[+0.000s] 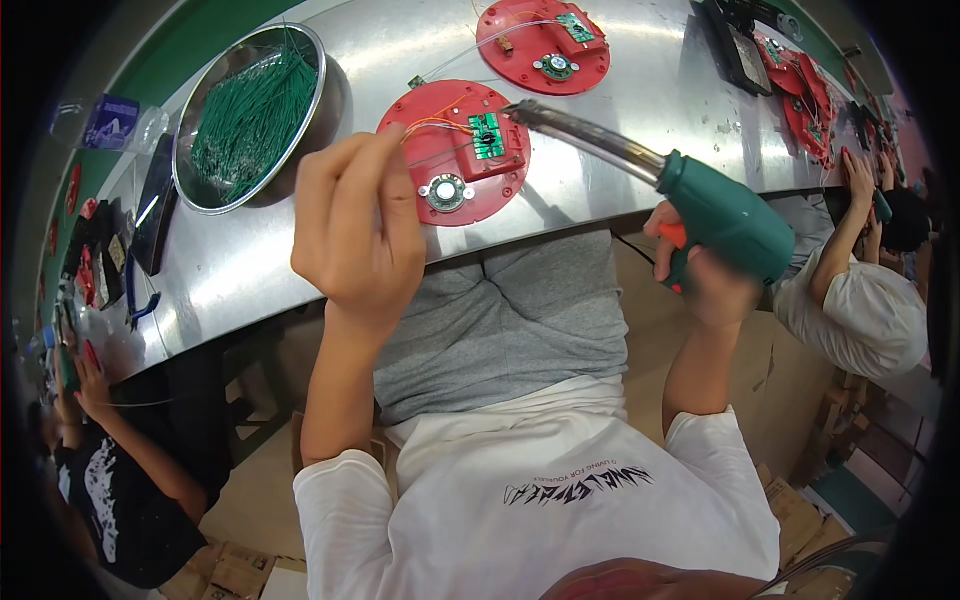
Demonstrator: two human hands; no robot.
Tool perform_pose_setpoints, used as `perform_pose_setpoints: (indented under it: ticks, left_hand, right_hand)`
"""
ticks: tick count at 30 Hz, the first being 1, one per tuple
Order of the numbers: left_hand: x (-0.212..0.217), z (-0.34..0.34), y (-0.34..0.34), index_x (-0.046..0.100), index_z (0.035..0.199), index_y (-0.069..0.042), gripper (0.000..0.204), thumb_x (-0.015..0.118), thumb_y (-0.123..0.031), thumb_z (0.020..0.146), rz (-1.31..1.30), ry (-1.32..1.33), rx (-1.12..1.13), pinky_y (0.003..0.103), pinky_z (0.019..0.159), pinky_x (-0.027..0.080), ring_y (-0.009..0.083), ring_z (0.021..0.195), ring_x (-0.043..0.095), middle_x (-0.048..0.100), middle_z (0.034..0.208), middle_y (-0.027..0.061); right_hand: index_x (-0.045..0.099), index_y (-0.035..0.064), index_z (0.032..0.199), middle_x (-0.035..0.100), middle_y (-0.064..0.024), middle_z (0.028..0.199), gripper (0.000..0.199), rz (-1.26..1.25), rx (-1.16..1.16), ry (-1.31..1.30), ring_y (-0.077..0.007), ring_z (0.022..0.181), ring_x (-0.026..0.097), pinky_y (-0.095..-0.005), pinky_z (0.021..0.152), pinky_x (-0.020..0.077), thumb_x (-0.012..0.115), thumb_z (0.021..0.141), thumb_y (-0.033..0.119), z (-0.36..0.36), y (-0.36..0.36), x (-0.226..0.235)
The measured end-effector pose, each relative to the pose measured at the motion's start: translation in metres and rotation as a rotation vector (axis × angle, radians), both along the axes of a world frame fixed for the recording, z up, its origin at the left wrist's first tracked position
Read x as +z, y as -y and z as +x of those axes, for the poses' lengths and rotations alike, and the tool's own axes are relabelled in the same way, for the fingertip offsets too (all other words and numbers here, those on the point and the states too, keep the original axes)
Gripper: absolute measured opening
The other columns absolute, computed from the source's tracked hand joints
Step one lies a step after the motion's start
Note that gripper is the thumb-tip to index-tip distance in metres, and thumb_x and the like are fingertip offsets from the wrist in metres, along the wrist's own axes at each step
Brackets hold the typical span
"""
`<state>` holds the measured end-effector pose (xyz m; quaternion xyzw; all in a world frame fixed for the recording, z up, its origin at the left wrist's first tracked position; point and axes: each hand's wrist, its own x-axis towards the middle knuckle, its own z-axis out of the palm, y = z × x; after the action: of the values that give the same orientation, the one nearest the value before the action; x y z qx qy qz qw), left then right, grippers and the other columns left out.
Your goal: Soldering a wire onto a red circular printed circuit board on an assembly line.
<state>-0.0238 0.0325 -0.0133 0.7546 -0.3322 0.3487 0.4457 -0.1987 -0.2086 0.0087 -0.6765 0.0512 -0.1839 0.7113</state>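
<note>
The left hand point(355, 225) is hovering over the near edge of the surface point(640, 100), its fingers curled together and pinching a thin orange wire point(440, 124) that is running to the near red disc point(455, 152). The right hand point(705, 275) is gripping the handle of a green soldering gun point(720, 215), fingers wrapped shut around it, one finger lying on the orange trigger. The gun's metal barrel is slanting left and away, and its tip is reaching the green board point(487, 136) on that disc. The disc is lying flat just inside the near edge, between the two hands, with a small round part near its front rim.

To the left, well apart from the disc, a steel bowl point(320, 70) is sitting on the surface, holding a heap of short green wires point(250, 115) that is filling much of it. Left of the bowl a dark flat device point(158, 205) is lying near the edge.

Farther off, a second red disc point(545, 45) with its own green board is lying beyond the first, a bare strip of metal between them. To the far right more red discs point(805, 100) are crowding that end, beside a black tray point(735, 50).

Bare surface is showing between the bowl and the near disc and to the right of the barrel. Another person's arm point(845, 225) is reaching up to the right end; another person's hand point(90, 385) is resting at the near left edge.
</note>
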Motion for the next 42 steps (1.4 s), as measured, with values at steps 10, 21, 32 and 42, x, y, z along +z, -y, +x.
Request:
perform_pose_setpoints:
  ticks: [10, 21, 32, 42]
  left_hand:
    - [-0.005, 0.005, 0.008, 0.069, 0.092, 0.001, 0.018, 0.071, 0.006, 0.075, 0.225, -0.038, -0.210, 0.037, 0.063, 0.051, 0.0271, 0.071, 0.063, 0.066, 0.083, 0.0108]
    - [-0.008, 0.007, 0.009, 0.069, 0.092, 0.001, 0.020, 0.070, 0.005, 0.072, 0.284, -0.008, -0.215, 0.037, 0.063, 0.051, 0.0257, 0.071, 0.061, 0.065, 0.081, 0.0092]
    - [-0.008, 0.009, 0.008, 0.070, 0.091, 0.000, 0.023, 0.065, 0.001, 0.069, 0.318, 0.046, -0.202, 0.035, 0.061, 0.052, 0.0244, 0.072, 0.061, 0.066, 0.082, 0.0085]
    - [-0.010, 0.009, 0.008, 0.070, 0.092, 0.000, 0.024, 0.065, 0.000, 0.068, 0.339, 0.068, -0.189, 0.035, 0.059, 0.052, 0.0240, 0.072, 0.061, 0.066, 0.082, 0.0085]
  right_hand:
    - [0.057, -0.0093, 0.124, 0.068, -0.0225, 0.099, 0.047, -0.424, 0.110, -0.071, -0.0188, 0.059, 0.059, -0.0281, 0.053, 0.0466, 0.069, 0.086, 0.016, -0.008, 0.011, -0.008]
    - [0.068, -0.0049, 0.098, 0.069, -0.0094, 0.080, 0.026, -0.266, 0.015, -0.044, -0.0172, 0.061, 0.063, -0.0284, 0.057, 0.0494, 0.072, 0.073, 0.000, 0.007, -0.006, 0.008]
    - [0.059, -0.0120, 0.119, 0.067, -0.0230, 0.095, 0.037, 0.025, -0.036, 0.027, -0.0189, 0.056, 0.059, -0.0279, 0.050, 0.0485, 0.057, 0.087, 0.005, 0.003, -0.002, 0.009]
    - [0.055, -0.0135, 0.120, 0.063, -0.0291, 0.095, 0.043, -0.130, -0.065, 0.050, -0.0224, 0.049, 0.058, -0.0297, 0.044, 0.0465, 0.056, 0.092, 0.020, 0.009, 0.022, 0.006]
